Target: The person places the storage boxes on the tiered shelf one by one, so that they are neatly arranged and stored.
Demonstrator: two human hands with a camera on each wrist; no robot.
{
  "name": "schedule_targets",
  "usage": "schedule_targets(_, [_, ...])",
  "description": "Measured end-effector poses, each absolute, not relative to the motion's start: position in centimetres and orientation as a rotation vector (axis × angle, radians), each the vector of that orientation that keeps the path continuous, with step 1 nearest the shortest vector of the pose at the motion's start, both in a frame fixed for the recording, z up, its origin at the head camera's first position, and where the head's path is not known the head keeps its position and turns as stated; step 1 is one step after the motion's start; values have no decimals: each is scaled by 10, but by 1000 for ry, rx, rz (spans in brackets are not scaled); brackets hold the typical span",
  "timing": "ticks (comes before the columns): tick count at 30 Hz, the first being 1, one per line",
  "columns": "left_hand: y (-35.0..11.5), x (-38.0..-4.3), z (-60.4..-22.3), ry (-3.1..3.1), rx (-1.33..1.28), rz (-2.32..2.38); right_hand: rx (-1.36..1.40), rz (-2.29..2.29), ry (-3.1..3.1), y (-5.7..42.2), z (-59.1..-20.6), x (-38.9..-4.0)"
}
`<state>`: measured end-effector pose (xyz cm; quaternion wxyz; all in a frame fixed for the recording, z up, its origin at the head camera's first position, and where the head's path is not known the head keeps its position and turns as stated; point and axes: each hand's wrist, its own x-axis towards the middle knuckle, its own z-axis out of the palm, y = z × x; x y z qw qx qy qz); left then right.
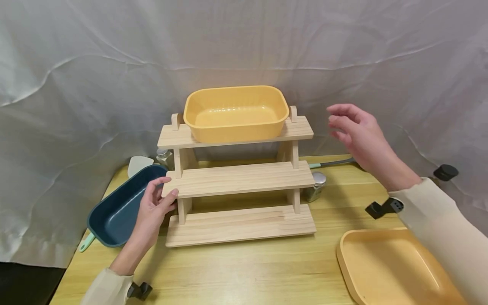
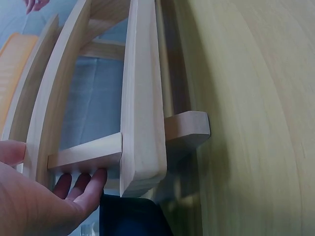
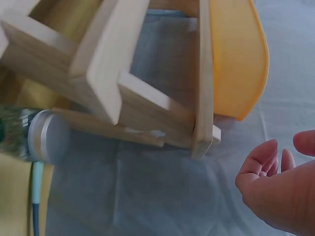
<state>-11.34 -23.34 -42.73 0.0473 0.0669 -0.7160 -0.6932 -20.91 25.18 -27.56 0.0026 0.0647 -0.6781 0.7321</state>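
Note:
A three-tier wooden shelf rack (image 1: 240,180) stands on the table, with a yellow rectangular basin (image 1: 236,133) resting on its top tier. My left hand (image 1: 150,212) holds the left end of the middle tier. In the left wrist view, its thumb lies at the board's edge and its fingers (image 2: 93,189) press against the side support. Off to the right of the top tier, my right hand (image 1: 360,133) is raised in the air, fingers loosely bent and holding nothing. The right wrist view shows this hand (image 3: 280,187) apart from the yellow basin (image 3: 238,59).
Left of the rack, a dark blue basin (image 1: 122,214) leans near a white spatula head (image 1: 139,164). Glass jars with metal lids stand beside the rack, one at the right (image 1: 315,186). A yellow tray (image 1: 396,262) sits at the front right. Grey cloth (image 1: 244,42) hangs behind.

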Motion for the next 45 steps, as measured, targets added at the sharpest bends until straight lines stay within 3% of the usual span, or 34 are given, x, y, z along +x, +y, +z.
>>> schedule_targets(31, [-242,-113,-428,-2200,264,-2136,182,2311,-2188,417,-359,-97])
schedule_targets(45, [-245,-110,-430,-2215,234,-2139,316,2213,-2064,494,-438,-52])
